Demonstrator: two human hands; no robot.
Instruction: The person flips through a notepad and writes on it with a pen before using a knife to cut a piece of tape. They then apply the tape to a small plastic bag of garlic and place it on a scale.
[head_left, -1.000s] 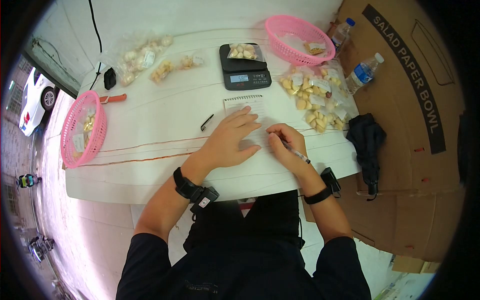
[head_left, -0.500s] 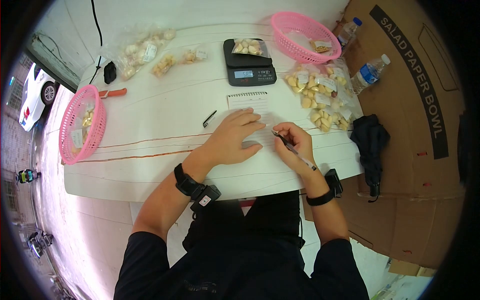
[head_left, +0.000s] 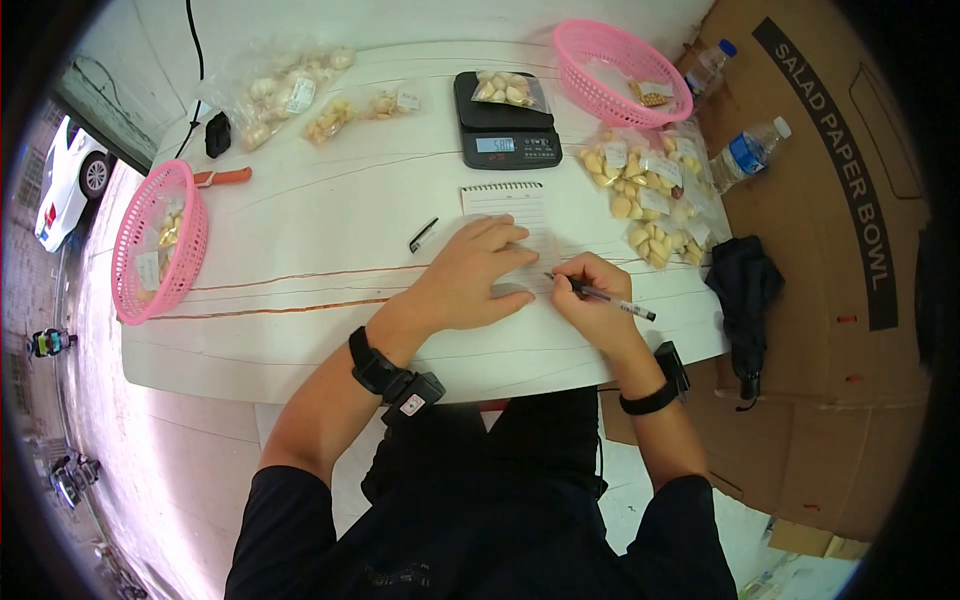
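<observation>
My left hand (head_left: 478,272) lies with its fingers spread over a spiral notepad (head_left: 504,201), covering much of the page. In my right hand (head_left: 594,298) is a black and clear pen (head_left: 632,308), its tip at the right side of the page. The pen's black cap (head_left: 423,234) lies left of the notepad. Behind the pad stands a black digital scale (head_left: 510,147) with a lit display, and a clear bag of pale pieces (head_left: 506,90) rests on top of it.
Bagged pale pieces (head_left: 650,175) lie right of the scale. Pink baskets (head_left: 122,255) stand left and back right. Other bags (head_left: 330,119), an orange-handled tool (head_left: 224,177), water bottles (head_left: 745,154), a folded black umbrella (head_left: 742,290) and a large cardboard box (head_left: 815,230) surround the workspace.
The pen has tilted, its rear end swinging right and up, and my right hand has turned slightly with it. My left hand stays spread on the pad. The whole view has shifted a little.
</observation>
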